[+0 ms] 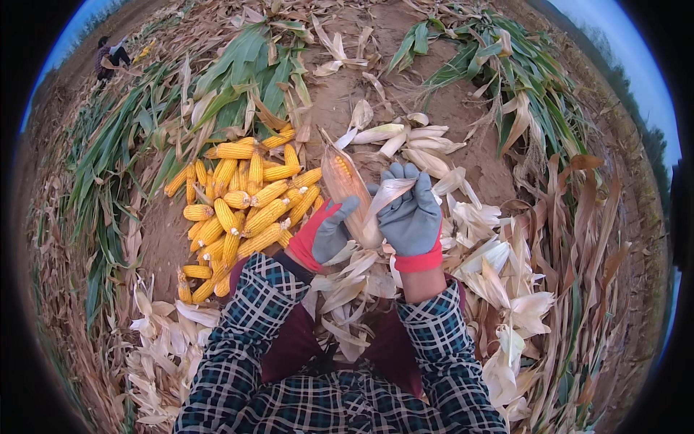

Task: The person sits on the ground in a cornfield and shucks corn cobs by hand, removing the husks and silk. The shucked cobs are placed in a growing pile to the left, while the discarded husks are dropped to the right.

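Note:
In the middle of the view, an ear of corn [347, 190] stands tilted in its dry tan husk, yellow kernels showing near its top. My left hand [332, 233], in a grey glove with a red cuff, grips the lower part of this ear. My right hand [409, 214], gloved alike, has its fingers curled on a peeled strip of husk [387, 195] that still joins the ear near its base. Left of my left hand lies a heap of bare yellow corn cobs [260, 200] on the soil.
Several unhusked ears [431, 144] lie beyond my right hand. Loose husks [493, 271] cover ground to the right and between my knees. Cut green corn stalks [255, 70] lie at upper left, others [531, 81] at upper right. A person [108, 57] is far off at upper left.

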`<state>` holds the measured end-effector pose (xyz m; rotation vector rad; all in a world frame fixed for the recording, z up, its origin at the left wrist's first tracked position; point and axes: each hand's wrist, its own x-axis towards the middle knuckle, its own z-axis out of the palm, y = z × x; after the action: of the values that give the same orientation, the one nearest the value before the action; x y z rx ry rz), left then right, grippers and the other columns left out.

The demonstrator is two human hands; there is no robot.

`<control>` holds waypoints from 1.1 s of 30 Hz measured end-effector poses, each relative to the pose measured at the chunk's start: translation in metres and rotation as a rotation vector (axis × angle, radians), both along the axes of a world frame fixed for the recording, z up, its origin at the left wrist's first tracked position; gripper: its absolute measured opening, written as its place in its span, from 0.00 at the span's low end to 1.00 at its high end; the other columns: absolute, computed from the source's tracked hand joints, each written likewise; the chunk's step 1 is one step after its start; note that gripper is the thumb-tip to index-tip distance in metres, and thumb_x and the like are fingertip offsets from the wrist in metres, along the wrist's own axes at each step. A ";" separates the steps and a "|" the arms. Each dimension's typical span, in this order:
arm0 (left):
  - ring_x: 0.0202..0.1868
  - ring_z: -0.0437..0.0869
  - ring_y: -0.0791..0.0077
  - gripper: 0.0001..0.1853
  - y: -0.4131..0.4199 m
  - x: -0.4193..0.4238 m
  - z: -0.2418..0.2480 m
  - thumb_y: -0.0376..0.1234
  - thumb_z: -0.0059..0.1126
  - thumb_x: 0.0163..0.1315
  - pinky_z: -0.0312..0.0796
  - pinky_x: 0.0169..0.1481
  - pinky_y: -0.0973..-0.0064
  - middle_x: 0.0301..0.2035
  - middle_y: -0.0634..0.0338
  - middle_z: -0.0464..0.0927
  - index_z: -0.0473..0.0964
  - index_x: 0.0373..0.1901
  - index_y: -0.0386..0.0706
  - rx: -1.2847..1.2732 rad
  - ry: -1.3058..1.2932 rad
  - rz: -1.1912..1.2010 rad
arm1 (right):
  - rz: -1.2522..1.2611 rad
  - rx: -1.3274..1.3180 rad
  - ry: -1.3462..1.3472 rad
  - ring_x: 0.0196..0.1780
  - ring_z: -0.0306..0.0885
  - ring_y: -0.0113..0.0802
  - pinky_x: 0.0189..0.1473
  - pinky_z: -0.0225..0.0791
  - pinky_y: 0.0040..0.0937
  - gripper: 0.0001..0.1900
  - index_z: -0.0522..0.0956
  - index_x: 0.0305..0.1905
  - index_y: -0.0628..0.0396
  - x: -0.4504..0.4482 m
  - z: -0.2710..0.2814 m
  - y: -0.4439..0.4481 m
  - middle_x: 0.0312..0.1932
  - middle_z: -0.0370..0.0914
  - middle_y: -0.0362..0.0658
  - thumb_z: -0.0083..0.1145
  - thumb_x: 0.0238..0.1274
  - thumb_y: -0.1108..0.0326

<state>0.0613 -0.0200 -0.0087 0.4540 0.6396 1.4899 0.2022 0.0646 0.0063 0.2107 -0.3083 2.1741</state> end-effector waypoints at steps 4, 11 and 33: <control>0.50 0.81 0.60 0.29 0.004 -0.009 0.014 0.48 0.57 0.66 0.72 0.60 0.61 0.47 0.49 0.78 0.68 0.57 0.33 -0.095 0.016 0.117 | -0.136 0.011 -0.045 0.60 0.78 0.41 0.66 0.70 0.42 0.17 0.79 0.55 0.56 0.022 0.005 0.016 0.56 0.80 0.48 0.47 0.75 0.57; 0.46 0.81 0.56 0.29 0.023 -0.056 0.006 0.51 0.63 0.61 0.73 0.57 0.58 0.40 0.51 0.77 0.68 0.51 0.37 -0.111 -0.164 0.538 | -0.205 0.075 -0.238 0.62 0.76 0.41 0.65 0.70 0.43 0.19 0.78 0.56 0.57 0.037 0.006 0.022 0.57 0.79 0.48 0.44 0.76 0.56; 0.44 0.81 0.66 0.26 0.017 -0.049 0.009 0.47 0.63 0.62 0.76 0.50 0.66 0.43 0.55 0.77 0.70 0.53 0.39 -0.080 -0.134 0.592 | -0.256 0.139 -0.586 0.55 0.78 0.37 0.61 0.69 0.37 0.23 0.74 0.58 0.63 -0.056 0.001 -0.044 0.53 0.79 0.49 0.46 0.76 0.52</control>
<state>0.0120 -0.0026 0.0001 0.0961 0.7619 2.0239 0.1467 0.0206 0.0068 -0.3811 -0.7722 1.9193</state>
